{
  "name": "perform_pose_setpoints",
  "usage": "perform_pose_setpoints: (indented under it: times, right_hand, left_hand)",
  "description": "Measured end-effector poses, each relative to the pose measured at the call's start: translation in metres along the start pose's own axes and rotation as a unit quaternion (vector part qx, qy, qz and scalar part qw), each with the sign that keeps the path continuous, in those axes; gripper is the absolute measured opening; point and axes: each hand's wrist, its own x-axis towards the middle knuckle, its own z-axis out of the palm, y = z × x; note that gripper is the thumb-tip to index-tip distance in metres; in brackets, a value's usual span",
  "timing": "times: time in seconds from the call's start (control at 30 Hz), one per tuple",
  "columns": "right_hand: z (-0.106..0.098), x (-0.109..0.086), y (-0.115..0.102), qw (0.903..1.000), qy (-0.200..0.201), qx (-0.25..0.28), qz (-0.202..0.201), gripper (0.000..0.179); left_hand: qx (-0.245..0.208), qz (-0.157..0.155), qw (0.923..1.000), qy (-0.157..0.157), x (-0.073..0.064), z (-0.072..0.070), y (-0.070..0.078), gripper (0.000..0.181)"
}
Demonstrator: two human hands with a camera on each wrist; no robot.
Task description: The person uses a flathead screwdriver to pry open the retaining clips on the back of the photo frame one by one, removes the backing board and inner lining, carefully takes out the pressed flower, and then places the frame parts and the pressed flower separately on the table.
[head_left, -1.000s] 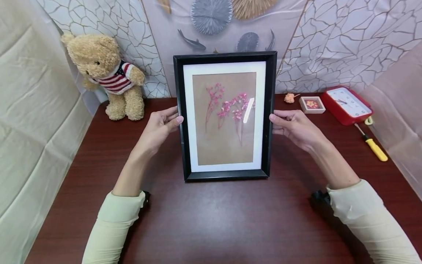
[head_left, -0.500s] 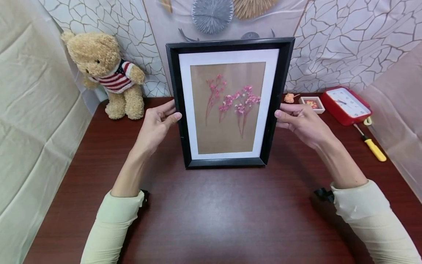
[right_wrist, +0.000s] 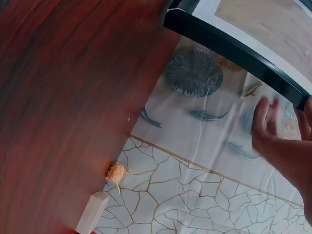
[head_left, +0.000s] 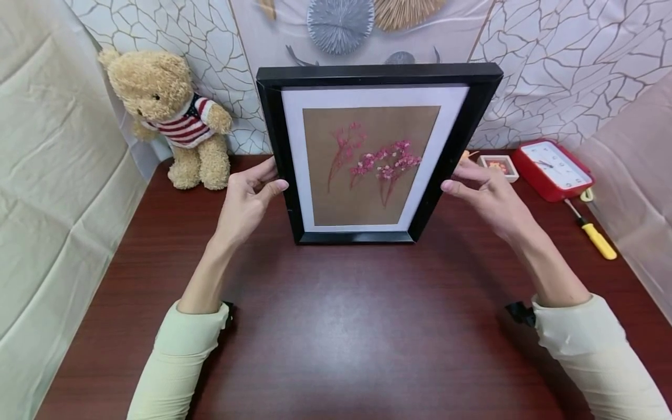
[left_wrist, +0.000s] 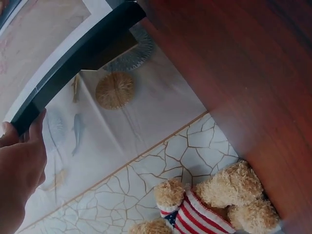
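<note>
Black-framed picture of pink flowers (head_left: 362, 181) now steeper and nearer the back edge

Since the earlier frame, its lower rail sits closer to the back edge of the dark red-brown, wood-grained table (head_left: 336, 326), and its top rail looks wider. It is around the middle, between both hands; a flat brown flap (left_wrist: 112, 51) juts out behind. The left hand (head_left: 244, 204) pinches the left rail, thumb in front. The right hand (head_left: 493, 201) has its thumb at the right rail and two fingers raised clear; whether the others grip, I cannot tell.

At the back left corner stands a tan plush bear in a striped sweater (head_left: 184, 122). Toward the back right corner come a small orange dried flower (right_wrist: 116, 173), partly hidden in the head view, a small white-rimmed square box (head_left: 501, 163) and a red rectangular clock (head_left: 553, 169), its dial marks too small to read. A yellow-handled screwdriver (head_left: 598, 239) lies along the right edge.
</note>
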Motion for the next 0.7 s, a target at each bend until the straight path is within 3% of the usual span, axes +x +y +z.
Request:
perform_pose_setpoints:
  times: [0.1,0.17,0.27,0.4,0.53,0.7]
  right_hand:
    - [0.0,-0.002,-0.001,0.9991,0.006,-0.034,-0.026,0.013]
    - [0.001,-0.004,-0.003,0.9982,0.0,-0.031,-0.052,0.02]
    - [0.0,-0.005,-0.005,0.9962,-0.032,0.007,-0.08,0.022]
    - [-0.002,-0.005,-0.005,0.9915,-0.077,0.07,-0.079,0.013]
    - [-0.003,-0.005,-0.003,0.9826,-0.107,0.135,-0.07,0.013]
    - [-0.004,-0.008,0.0,0.9704,-0.122,0.197,-0.066,0.021]
  left_hand:
    - [0.011,-0.002,0.9999,0.001,-0.001,0.001,-0.001,0.054]
    - [0.019,-0.005,0.9998,0.001,-0.001,0.001,-0.002,0.054]
    - [0.022,-0.001,0.9997,0.002,-0.001,0.002,-0.001,0.053]
    - [0.038,0.019,0.9991,0.006,-0.002,0.002,-0.001,0.051]
    - [0.084,0.065,0.9941,0.024,-0.003,0.004,-0.003,0.049]
    - [0.128,0.161,0.9766,0.063,-0.004,0.012,-0.004,0.019]
